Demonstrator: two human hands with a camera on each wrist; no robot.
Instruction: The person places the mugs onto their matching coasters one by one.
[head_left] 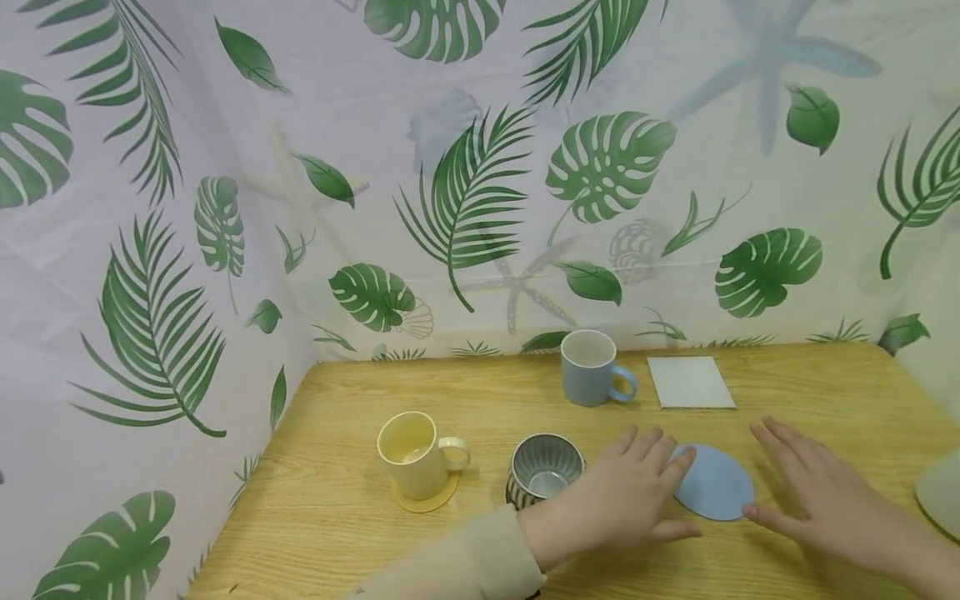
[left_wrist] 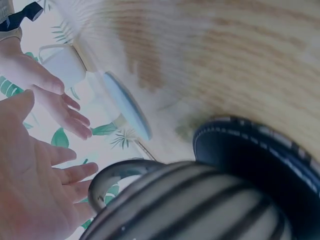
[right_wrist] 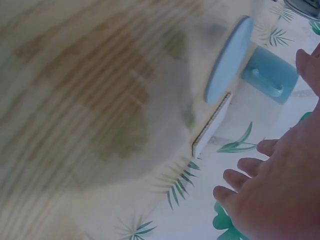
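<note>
A round blue coaster (head_left: 716, 483) lies on the table between my two hands. My left hand (head_left: 626, 492) hovers at its left side, fingers spread and nothing held. On its other side is my right hand (head_left: 825, 496), also with spread fingers and nothing held. A striped grey mug (head_left: 546, 468) stands beside my left wrist, partly hidden by it. In the left wrist view that striped mug (left_wrist: 200, 205) shows its handle and sits on a dark stitched coaster (left_wrist: 240, 135). The right wrist view has the blue coaster (right_wrist: 230, 60) beyond my right hand (right_wrist: 280, 195).
Toward the back stand a blue mug (head_left: 588, 375) and a square white coaster (head_left: 692, 383). At left, a yellow mug (head_left: 416, 467) rests on a yellow coaster (head_left: 426, 502). A white mug (head_left: 941, 492) is cut off at the right edge. Leaf-print cloth (head_left: 480, 250) hangs behind the table.
</note>
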